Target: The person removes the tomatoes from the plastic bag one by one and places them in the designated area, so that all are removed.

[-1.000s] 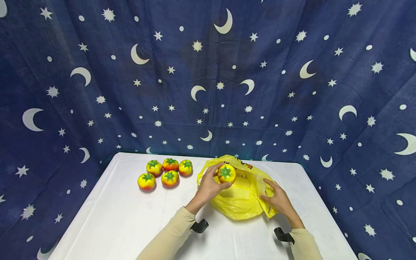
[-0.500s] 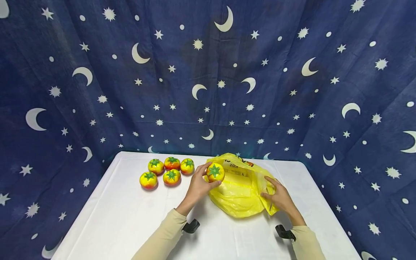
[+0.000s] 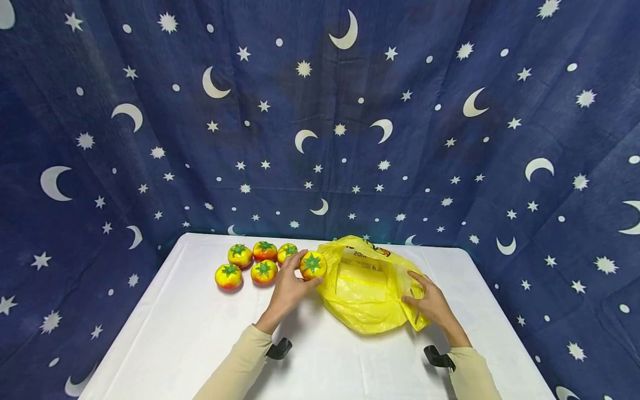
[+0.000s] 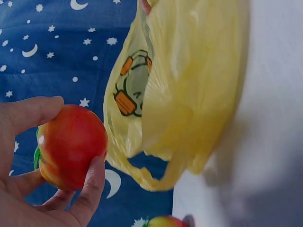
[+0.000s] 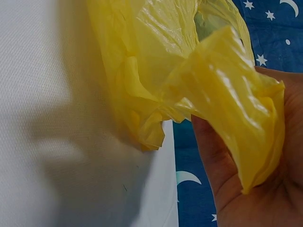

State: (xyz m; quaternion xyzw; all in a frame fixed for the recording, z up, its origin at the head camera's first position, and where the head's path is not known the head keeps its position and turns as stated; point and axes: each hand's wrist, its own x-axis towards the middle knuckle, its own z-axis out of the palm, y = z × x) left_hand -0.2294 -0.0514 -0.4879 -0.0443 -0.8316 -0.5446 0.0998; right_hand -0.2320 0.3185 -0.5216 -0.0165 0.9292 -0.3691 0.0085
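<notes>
My left hand (image 3: 290,289) holds a red-and-yellow tomato (image 3: 313,265) with a green star-shaped leaf, thumb and fingers around its sides. In the left wrist view the red underside of this tomato (image 4: 73,146) faces the camera. Just right of it, a yellow plastic bag (image 3: 367,319) lies with its mouth gaping toward me. My right hand (image 3: 434,304) grips the bag's right edge; in the right wrist view the crumpled plastic (image 5: 227,94) passes between thumb and fingers, hiding part of the hand.
Several similar tomatoes (image 3: 263,273) sit in a group at the back left of the white-covered table (image 3: 165,333); my left hand partly covers the nearest one. A dark blue curtain (image 3: 320,183) with moons and stars hangs behind the table.
My left hand has moved left with the tomato, from over the bag's mouth to just outside its left rim. The right hand stays at the bag's edge.
</notes>
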